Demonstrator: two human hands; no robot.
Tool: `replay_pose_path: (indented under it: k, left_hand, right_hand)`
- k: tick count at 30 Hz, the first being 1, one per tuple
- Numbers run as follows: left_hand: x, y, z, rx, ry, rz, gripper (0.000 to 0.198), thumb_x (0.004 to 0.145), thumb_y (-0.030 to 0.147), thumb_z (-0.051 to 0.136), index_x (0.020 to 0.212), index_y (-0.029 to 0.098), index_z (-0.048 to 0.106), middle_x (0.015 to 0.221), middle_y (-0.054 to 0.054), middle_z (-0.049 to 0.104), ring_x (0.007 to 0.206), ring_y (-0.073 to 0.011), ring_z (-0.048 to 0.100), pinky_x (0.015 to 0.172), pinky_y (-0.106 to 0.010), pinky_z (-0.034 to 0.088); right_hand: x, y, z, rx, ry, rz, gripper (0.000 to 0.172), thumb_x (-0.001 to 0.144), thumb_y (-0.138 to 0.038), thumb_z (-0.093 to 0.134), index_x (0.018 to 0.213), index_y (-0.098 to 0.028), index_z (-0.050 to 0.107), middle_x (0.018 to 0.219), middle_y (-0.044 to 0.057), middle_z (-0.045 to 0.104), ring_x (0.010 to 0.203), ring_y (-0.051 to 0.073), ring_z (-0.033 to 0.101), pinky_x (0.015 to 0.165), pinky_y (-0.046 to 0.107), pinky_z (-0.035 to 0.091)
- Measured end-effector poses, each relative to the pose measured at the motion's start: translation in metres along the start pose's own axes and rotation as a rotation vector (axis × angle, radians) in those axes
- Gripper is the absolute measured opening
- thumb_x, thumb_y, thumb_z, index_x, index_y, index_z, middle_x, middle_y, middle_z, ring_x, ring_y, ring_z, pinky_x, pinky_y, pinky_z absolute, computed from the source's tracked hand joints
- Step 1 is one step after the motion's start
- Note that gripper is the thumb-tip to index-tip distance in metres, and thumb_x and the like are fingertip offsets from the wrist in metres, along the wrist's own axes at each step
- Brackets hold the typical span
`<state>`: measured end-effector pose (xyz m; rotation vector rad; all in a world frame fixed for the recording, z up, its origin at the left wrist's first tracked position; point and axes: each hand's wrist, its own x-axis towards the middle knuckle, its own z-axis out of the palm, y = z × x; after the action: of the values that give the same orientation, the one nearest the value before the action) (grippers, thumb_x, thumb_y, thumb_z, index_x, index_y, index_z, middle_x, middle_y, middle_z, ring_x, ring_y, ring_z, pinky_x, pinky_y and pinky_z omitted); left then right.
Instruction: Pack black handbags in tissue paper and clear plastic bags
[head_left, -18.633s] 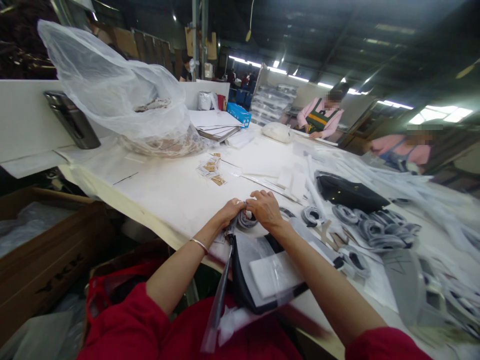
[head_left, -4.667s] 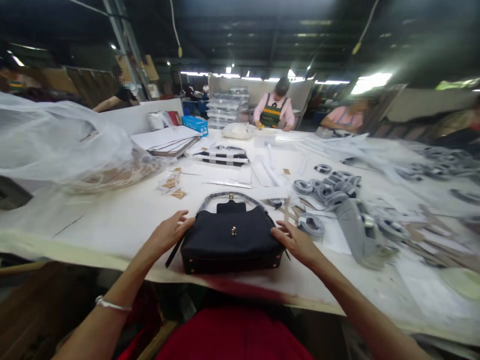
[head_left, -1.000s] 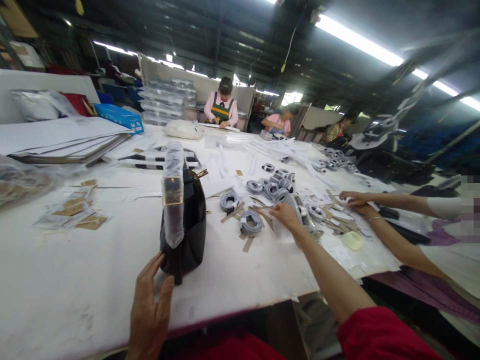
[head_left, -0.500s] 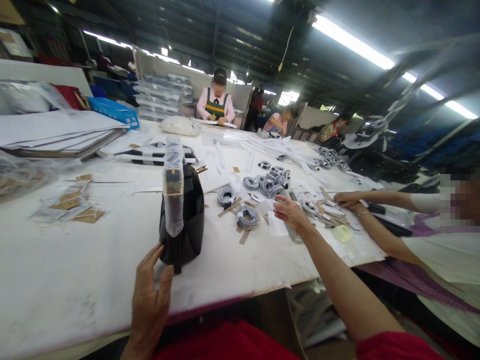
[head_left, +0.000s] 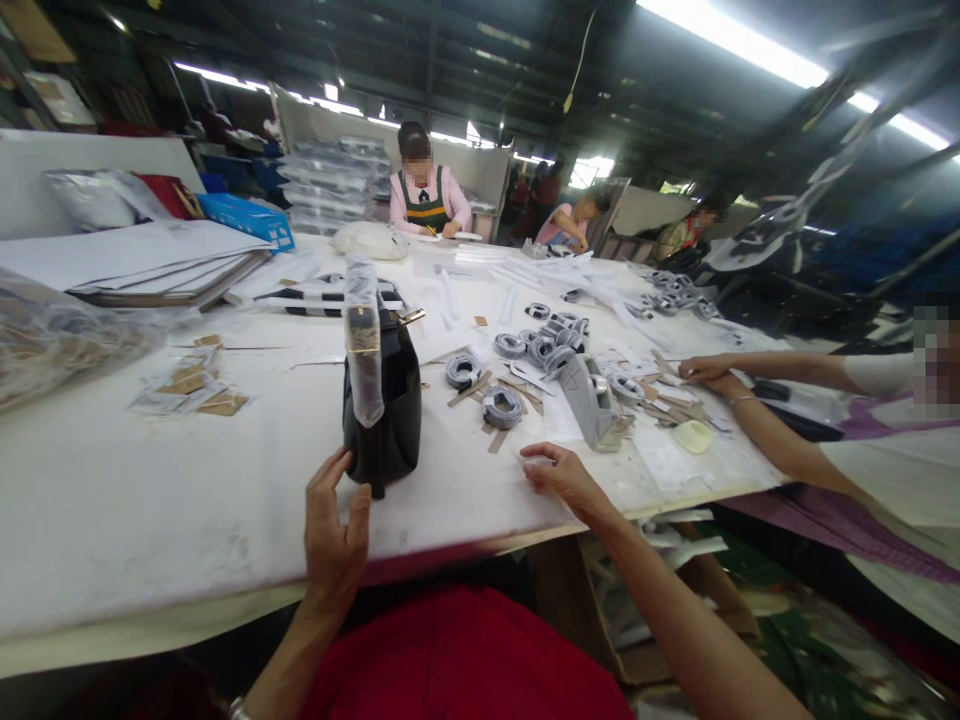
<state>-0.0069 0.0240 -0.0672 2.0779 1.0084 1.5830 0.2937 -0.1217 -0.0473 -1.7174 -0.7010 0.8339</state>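
A black bag (head_left: 397,410) stands upright on the white table (head_left: 150,520), its handle (head_left: 364,350) covered in clear wrap. My left hand (head_left: 336,530) is at the bag's near lower side, fingertips touching it, fingers apart. Over the table's front area my right hand (head_left: 562,482) is held with curved fingers, the thumb side partly hidden; nothing shows in it. Just beyond it are a grey tape dispenser (head_left: 592,400) and a coiled grey strap (head_left: 502,407), with another coil (head_left: 463,371) behind.
Brown tags (head_left: 223,402) and large sheets (head_left: 135,260) lie on the left. More coils (head_left: 551,340) are heaped mid-table. A co-worker's hands (head_left: 709,372) are over brown strips at right. Another person (head_left: 427,200) works across the table.
My right hand has drawn back from the tape dispenser toward the table's front edge, uncovering the dispenser. My left hand stays by the bag. The camera view has shifted slightly.
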Motion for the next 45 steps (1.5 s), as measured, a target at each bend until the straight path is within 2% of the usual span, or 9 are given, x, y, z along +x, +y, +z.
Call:
replay_pose_path:
  k: [5,10,13,19,23,27,31,37,45]
  left_hand:
    - [-0.032,0.035,-0.008,-0.26,-0.22,-0.189,0.03,0.091,0.046,0.056,0.105,0.021,0.067,0.102,-0.011,0.07,0.103,-0.0276,0.065,0.097,-0.045,0.05]
    - [-0.049,0.066,0.011,-0.987,-0.749,-1.052,0.072,0.081,0.076,0.054,0.116,0.014,0.064,0.104,-0.016,0.072,0.094,-0.029,0.069,0.087,-0.043,0.054]
    - [-0.039,0.073,0.018,-1.209,-0.692,-1.263,0.074,0.076,0.07,0.067,0.122,0.013,0.058,0.102,-0.015,0.072,0.09,-0.0255,0.07,0.081,-0.036,0.055]
    - [-0.012,0.074,0.024,-1.059,-0.544,-1.156,0.059,0.068,0.046,0.083,0.111,0.014,0.058,0.072,-0.003,0.07,0.071,-0.0177,0.067,0.072,-0.029,0.053]
    - [-0.006,0.059,0.03,-0.832,-0.56,-0.911,0.06,0.073,0.056,0.074,0.113,0.014,0.058,0.063,0.001,0.065,0.062,-0.0165,0.063,0.064,-0.026,0.051]
    - [-0.008,0.039,0.039,-0.578,-0.686,-0.674,0.068,0.077,0.067,0.061,0.118,0.013,0.056,0.062,0.002,0.063,0.049,-0.0157,0.056,0.053,-0.028,0.046]
    - [-0.016,0.029,0.045,-0.434,-0.761,-0.554,0.072,0.085,0.073,0.043,0.127,0.015,0.053,0.062,0.003,0.062,0.045,-0.0161,0.054,0.051,-0.029,0.046]
    - [-0.026,0.019,0.045,-0.446,-0.725,-0.58,0.076,0.088,0.073,0.037,0.137,0.016,0.045,0.066,0.003,0.065,0.047,-0.0174,0.06,0.057,-0.03,0.05]
    - [-0.029,0.021,0.045,-0.452,-0.694,-0.598,0.07,0.09,0.07,0.038,0.137,0.018,0.046,0.069,0.002,0.068,0.048,-0.0175,0.061,0.061,-0.03,0.05]
  right_hand:
    - [-0.032,-0.002,0.039,-0.15,-0.006,-0.273,0.02,0.075,-0.03,0.068,0.092,-0.02,0.073,0.081,0.002,0.071,0.076,0.019,0.066,0.072,0.031,0.053]
    - [-0.076,-0.013,0.08,-0.199,-0.299,-0.621,0.017,0.083,-0.017,0.059,0.089,-0.024,0.073,0.091,0.003,0.072,0.088,0.018,0.066,0.083,0.029,0.052]
    - [-0.091,-0.008,0.093,-0.281,-0.517,-0.748,0.025,0.079,-0.008,0.055,0.086,-0.024,0.073,0.086,0.001,0.072,0.083,0.015,0.065,0.081,0.027,0.051]
    - [-0.092,0.008,0.083,-0.363,-0.572,-0.653,0.023,0.079,-0.009,0.059,0.087,-0.022,0.075,0.084,0.0,0.072,0.078,0.014,0.065,0.075,0.024,0.05]
    - [-0.076,0.004,0.03,-0.322,-0.302,-0.509,0.012,0.083,-0.024,0.066,0.088,-0.023,0.076,0.087,0.001,0.073,0.081,0.016,0.067,0.076,0.025,0.051]
    - [-0.048,0.006,-0.07,-0.55,0.392,-0.316,0.025,0.087,-0.041,0.058,0.092,-0.022,0.074,0.086,0.003,0.074,0.081,0.02,0.068,0.078,0.029,0.053]
    - [-0.025,0.013,-0.174,-0.729,0.747,-0.169,0.042,0.09,-0.04,0.043,0.111,-0.015,0.069,0.113,0.014,0.07,0.106,0.028,0.064,0.097,0.04,0.047]
    - [0.009,0.023,-0.261,-0.997,0.836,0.079,0.054,0.084,-0.04,0.05,0.127,-0.009,0.063,0.144,0.024,0.049,0.135,0.039,0.043,0.112,0.053,0.03]
    - [0.053,0.043,-0.304,-1.122,0.721,0.239,0.043,0.077,-0.04,0.055,0.111,-0.021,0.074,0.142,0.015,0.056,0.13,0.038,0.051,0.107,0.057,0.036]
